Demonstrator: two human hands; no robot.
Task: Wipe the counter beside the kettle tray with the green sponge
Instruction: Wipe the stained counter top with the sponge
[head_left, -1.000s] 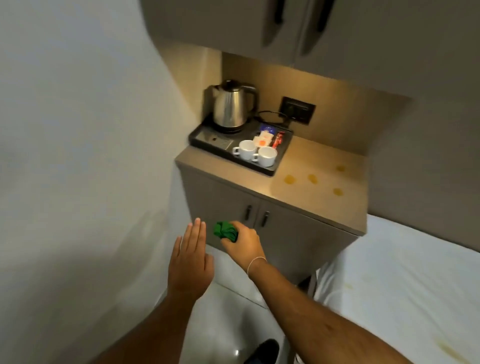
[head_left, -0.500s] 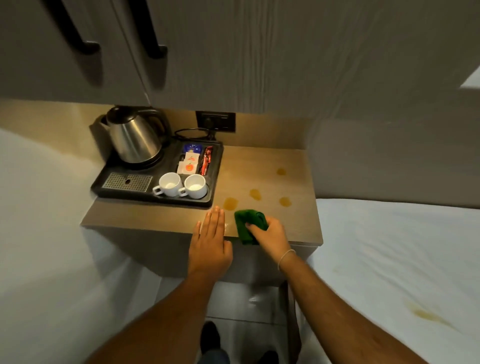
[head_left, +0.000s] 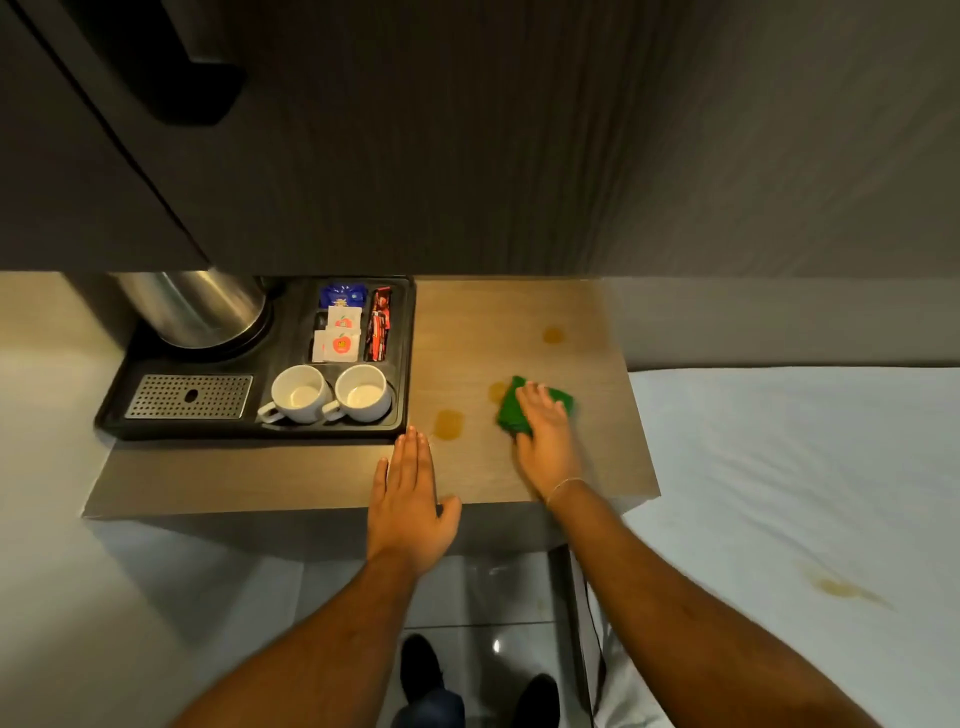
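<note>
Counter (head_left: 519, 306) carries amber spots beside the tray (head_left: 249, 428); my right hand (head_left: 545, 431) presses the green sponge (head_left: 511, 410), left hand (head_left: 408, 499) flat at the edge.

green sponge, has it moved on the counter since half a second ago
Yes. The green sponge under the right hand has gone from the counter's front edge farther back, now beside the middle stain, away from the tray.
</note>
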